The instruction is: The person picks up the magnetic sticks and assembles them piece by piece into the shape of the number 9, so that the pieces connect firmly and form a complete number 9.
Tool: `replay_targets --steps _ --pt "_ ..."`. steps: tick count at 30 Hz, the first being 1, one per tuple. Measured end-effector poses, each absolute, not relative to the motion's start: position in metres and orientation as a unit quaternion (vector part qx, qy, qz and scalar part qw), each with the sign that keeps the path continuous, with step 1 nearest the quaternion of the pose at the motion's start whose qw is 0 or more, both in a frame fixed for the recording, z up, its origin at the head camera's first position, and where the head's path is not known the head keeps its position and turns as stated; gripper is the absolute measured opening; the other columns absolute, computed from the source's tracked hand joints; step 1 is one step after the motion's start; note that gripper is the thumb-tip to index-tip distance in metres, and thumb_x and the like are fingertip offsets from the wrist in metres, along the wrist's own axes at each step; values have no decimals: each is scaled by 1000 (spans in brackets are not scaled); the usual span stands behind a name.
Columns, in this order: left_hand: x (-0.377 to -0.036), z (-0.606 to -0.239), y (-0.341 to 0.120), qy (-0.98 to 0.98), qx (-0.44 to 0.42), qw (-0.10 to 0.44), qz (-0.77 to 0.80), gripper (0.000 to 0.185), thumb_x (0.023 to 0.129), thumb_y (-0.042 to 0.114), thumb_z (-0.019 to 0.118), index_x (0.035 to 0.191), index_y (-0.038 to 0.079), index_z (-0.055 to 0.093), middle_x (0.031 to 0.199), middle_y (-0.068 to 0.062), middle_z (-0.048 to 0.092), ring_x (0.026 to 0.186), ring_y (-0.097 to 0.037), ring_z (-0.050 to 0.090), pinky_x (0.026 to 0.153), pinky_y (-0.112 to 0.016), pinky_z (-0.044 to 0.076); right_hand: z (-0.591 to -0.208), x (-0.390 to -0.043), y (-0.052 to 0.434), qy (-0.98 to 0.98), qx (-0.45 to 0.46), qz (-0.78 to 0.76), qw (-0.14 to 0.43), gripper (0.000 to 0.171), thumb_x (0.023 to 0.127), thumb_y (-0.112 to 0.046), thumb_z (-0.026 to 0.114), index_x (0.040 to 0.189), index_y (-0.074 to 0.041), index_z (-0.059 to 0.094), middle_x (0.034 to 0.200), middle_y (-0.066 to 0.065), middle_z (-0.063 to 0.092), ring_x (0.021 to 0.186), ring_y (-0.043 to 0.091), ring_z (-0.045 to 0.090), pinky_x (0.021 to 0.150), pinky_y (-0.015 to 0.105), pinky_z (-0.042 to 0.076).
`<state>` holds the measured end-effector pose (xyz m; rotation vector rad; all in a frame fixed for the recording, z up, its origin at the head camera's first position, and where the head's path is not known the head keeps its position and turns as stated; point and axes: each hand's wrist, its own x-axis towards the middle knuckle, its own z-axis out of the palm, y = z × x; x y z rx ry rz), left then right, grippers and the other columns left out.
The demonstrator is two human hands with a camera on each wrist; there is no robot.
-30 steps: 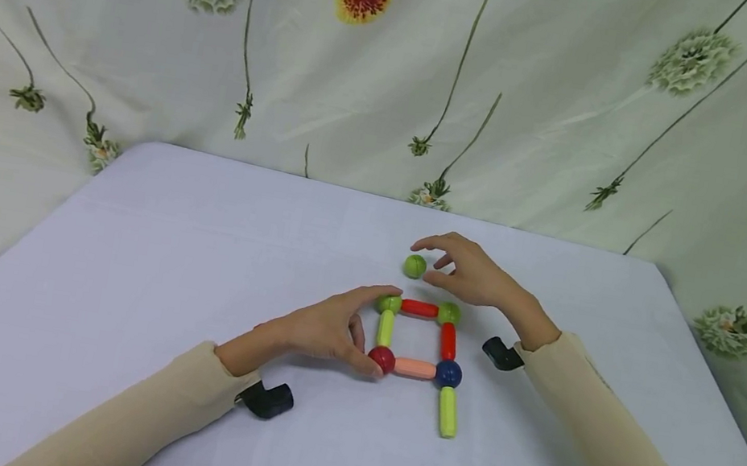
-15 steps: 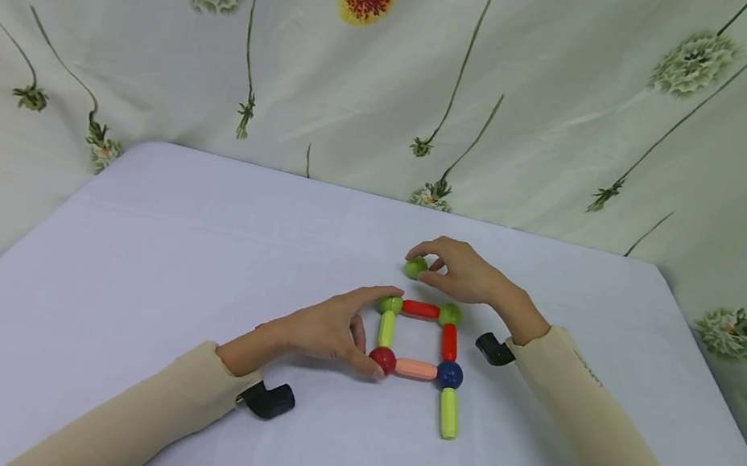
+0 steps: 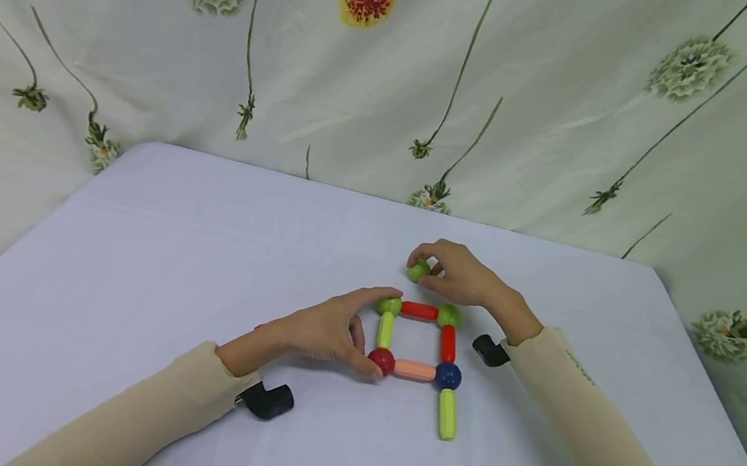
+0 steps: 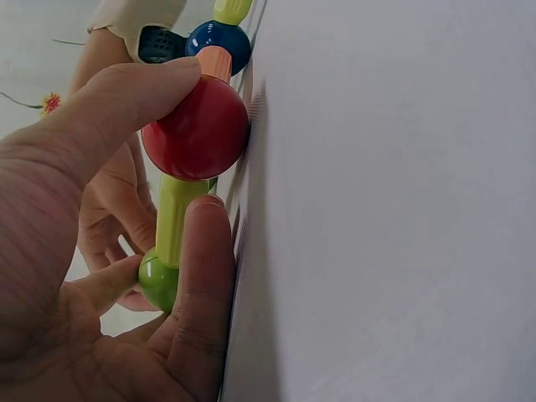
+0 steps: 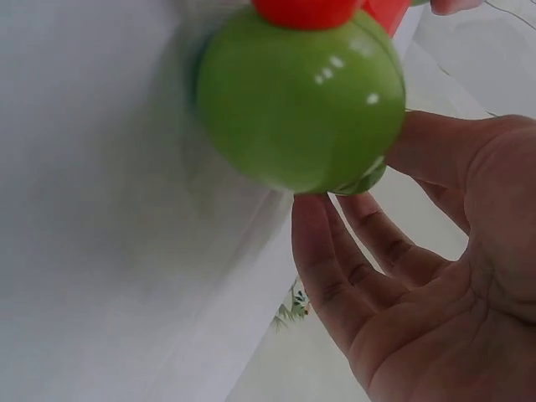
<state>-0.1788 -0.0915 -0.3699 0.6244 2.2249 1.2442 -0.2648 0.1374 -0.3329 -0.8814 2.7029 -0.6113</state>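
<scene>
A square of building rods and balls lies on the table: a green ball [image 3: 389, 305] and a second green ball [image 3: 449, 315] at the far corners, a red ball [image 3: 381, 361] and a blue ball [image 3: 448, 376] at the near ones. Red, yellow-green and peach rods join them; one yellow-green rod [image 3: 446, 415] sticks out from the blue ball toward me. My left hand [image 3: 325, 330] grips the left side, thumb on the red ball [image 4: 198, 130], index finger at the far green ball [image 4: 157, 279]. Beyond the square, my right hand [image 3: 462, 276] pinches a loose green ball [image 3: 417, 271], mostly hidden in the right wrist view.
White cloth covers the table [image 3: 194, 253], and a flower-printed curtain [image 3: 400, 66] hangs behind its far edge. Black wrist cameras sit under the left cuff [image 3: 269, 401] and the right cuff [image 3: 490, 351]. A bit of red peeks out behind the left wrist.
My right hand has come down around the loose green ball, fingers closing on it, and shifted it slightly toward me. The left hand and the square have stayed put.
</scene>
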Motion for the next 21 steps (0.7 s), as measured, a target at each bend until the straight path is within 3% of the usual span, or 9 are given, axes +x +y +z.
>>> replay_targets --steps 7,21 --pt "-180 -373 -92 821 229 254 457 99 65 35 85 145 35 26 74 -7 64 67 -18 62 61 -29 47 -333 -264 139 919 -309 -212 120 26 89 -9 60 115 -12 60 115 5 61 99 22 56 86 36 51" --pt "-180 -373 -91 824 229 253 453 100 64 35 86 145 35 26 73 -7 64 68 -18 62 64 -30 46 -336 -262 150 915 -333 -205 101 30 89 -13 62 119 -11 60 116 7 60 102 22 58 87 37 51"
